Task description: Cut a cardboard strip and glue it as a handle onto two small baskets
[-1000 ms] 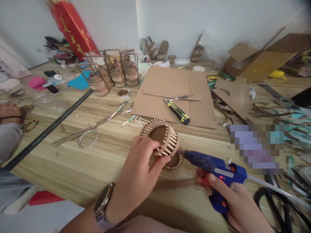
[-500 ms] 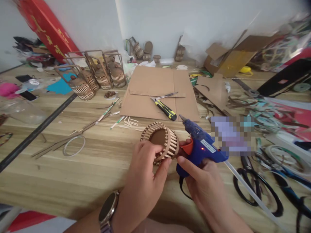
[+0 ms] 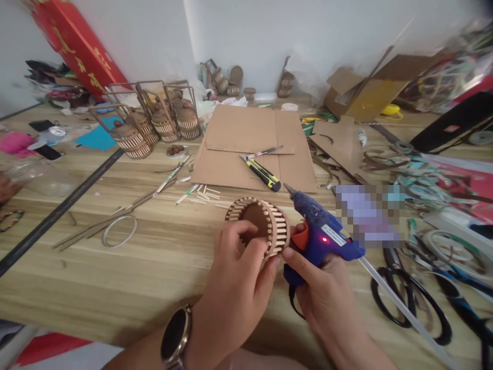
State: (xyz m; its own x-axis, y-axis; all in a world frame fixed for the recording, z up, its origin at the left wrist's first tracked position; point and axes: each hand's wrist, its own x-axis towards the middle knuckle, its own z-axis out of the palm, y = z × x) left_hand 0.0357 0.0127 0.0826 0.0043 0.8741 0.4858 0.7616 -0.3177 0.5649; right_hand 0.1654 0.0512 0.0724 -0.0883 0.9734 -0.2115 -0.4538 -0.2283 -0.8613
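A small round basket (image 3: 278, 231) with pale sticks set around its brown wall is tipped on its side, its open mouth toward me. My left hand (image 3: 239, 277) grips its near rim, some fingers inside and the thumb underneath. My right hand (image 3: 323, 293) is wrapped around a blue hot glue gun (image 3: 314, 226) with an orange trigger and a lit red light. The thumb of that hand touches the basket's base side. The gun's nozzle points up and away to the left, apart from the basket. A clear glue stick (image 3: 400, 303) sticks out behind the gun.
Beyond the basket lies flat cardboard (image 3: 246, 169) with a yellow-black utility knife (image 3: 262, 173) and a pen on it. Short pale sticks (image 3: 208, 193) are scattered nearby. Finished handled baskets (image 3: 133, 141) stand at the back left. Black-handled scissors (image 3: 396, 288) lie to the right.
The basket has turned a little and shifted slightly right. My left hand has moved right with it, its fingers reaching further inside. The glue gun has stayed nearly in place.
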